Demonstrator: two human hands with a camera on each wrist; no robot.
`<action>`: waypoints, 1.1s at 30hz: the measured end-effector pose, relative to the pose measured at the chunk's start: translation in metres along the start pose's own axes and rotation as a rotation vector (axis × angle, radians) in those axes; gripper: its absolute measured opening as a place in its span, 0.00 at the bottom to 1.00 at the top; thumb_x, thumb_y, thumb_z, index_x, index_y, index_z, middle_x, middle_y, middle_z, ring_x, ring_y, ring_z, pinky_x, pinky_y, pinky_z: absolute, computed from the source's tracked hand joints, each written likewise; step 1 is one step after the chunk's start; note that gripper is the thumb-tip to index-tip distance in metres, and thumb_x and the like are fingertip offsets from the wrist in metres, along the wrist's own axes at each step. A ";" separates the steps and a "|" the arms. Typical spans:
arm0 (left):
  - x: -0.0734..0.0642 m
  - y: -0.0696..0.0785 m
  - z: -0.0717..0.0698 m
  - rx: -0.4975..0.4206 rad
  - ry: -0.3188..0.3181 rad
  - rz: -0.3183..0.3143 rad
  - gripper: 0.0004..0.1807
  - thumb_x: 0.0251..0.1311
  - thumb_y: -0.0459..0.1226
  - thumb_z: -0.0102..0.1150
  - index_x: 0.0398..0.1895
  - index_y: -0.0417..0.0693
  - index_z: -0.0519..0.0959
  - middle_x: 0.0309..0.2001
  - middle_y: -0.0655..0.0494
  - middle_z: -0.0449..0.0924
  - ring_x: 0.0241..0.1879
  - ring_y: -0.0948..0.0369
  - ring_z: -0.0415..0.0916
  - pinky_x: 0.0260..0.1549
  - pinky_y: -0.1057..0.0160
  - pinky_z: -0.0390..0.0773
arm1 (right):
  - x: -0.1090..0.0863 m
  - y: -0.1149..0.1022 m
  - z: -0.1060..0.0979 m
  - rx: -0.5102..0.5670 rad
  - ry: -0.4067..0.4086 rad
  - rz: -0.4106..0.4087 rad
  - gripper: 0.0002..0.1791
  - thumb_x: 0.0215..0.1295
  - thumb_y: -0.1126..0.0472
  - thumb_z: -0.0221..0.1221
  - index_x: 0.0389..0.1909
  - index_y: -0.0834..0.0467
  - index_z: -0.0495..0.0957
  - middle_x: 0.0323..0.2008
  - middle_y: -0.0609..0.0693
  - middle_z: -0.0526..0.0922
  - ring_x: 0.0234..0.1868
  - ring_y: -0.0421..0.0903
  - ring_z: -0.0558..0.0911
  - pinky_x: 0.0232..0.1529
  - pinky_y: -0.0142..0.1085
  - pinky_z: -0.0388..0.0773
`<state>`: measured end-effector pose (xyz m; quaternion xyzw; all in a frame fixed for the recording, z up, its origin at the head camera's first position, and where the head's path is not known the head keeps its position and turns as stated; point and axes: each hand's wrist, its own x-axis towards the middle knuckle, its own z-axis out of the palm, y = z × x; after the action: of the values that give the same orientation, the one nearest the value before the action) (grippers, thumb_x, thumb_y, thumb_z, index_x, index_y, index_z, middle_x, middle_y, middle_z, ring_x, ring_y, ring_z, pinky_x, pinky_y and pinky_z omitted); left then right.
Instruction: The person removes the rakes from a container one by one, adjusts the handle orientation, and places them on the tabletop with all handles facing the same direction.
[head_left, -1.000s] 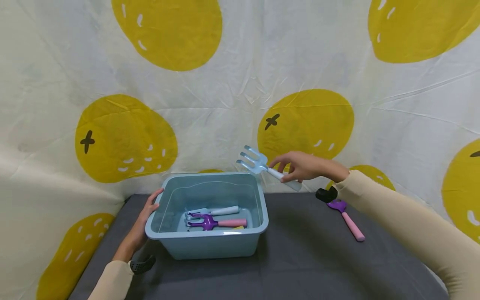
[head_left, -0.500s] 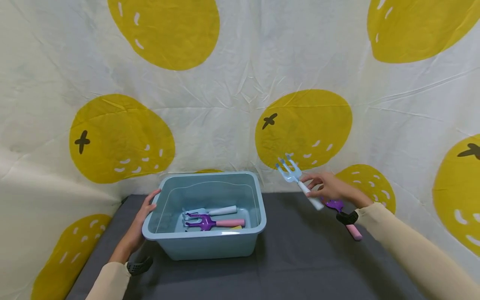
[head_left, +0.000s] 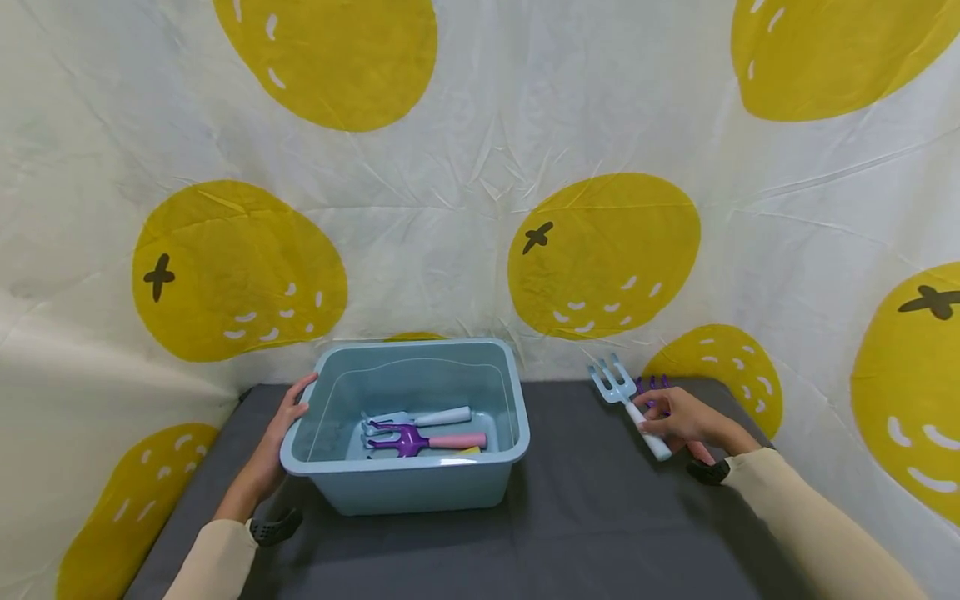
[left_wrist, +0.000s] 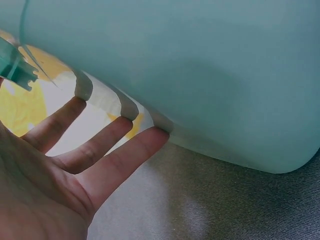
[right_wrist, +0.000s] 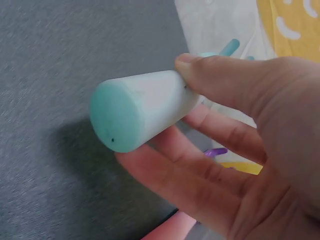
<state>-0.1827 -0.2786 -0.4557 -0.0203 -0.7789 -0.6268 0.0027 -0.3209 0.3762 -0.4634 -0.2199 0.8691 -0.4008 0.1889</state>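
My right hand (head_left: 678,421) pinches the white handle of a light blue hand fork (head_left: 617,385) between thumb and fingers. The fork's prongs point away from me, and its handle end (right_wrist: 117,117) faces the right wrist camera, close over the dark cloth. Partly hidden behind this hand lies a purple hand fork (head_left: 652,385) with a pink handle (right_wrist: 172,227). At the left side of a blue-grey plastic basin (head_left: 397,467), my left hand (head_left: 273,437) touches its wall with straight fingertips (left_wrist: 157,135). Inside the basin are another purple hand fork (head_left: 408,440) and a light blue one (head_left: 442,417).
A bit of something yellow (head_left: 471,451) shows in the basin, mostly hidden by the front wall. Dark grey cloth (head_left: 585,517) covers the table. Behind it hangs a white curtain (head_left: 442,250) with large yellow fruit prints.
My right hand has carried the light blue fork from beside the basin's right rim to the right and down, close to the purple fork on the cloth. The left hand stays at the basin.
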 end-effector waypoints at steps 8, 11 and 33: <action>0.001 0.001 0.000 -0.001 0.002 -0.008 0.34 0.79 0.55 0.33 0.83 0.67 0.42 0.82 0.46 0.32 0.72 0.37 0.46 0.65 0.26 0.52 | -0.013 0.011 0.004 0.026 -0.018 0.076 0.28 0.69 0.64 0.66 0.63 0.74 0.70 0.40 0.60 0.84 0.33 0.51 0.82 0.28 0.52 0.85; 0.001 0.001 -0.001 0.004 0.003 -0.016 0.34 0.79 0.55 0.32 0.83 0.67 0.41 0.82 0.45 0.32 0.72 0.37 0.47 0.65 0.27 0.54 | -0.015 0.011 0.005 0.026 -0.017 0.094 0.28 0.69 0.65 0.65 0.63 0.75 0.69 0.38 0.59 0.83 0.32 0.52 0.81 0.28 0.52 0.85; 0.001 0.001 0.000 -0.009 -0.005 -0.012 0.33 0.80 0.54 0.32 0.84 0.67 0.41 0.82 0.47 0.30 0.73 0.36 0.44 0.65 0.25 0.50 | -0.013 0.006 0.010 -0.072 0.027 0.196 0.25 0.67 0.68 0.65 0.62 0.70 0.71 0.39 0.60 0.83 0.30 0.53 0.83 0.26 0.52 0.84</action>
<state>-0.1834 -0.2782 -0.4544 -0.0174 -0.7763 -0.6301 -0.0030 -0.3069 0.3808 -0.4722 -0.1349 0.9028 -0.3518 0.2073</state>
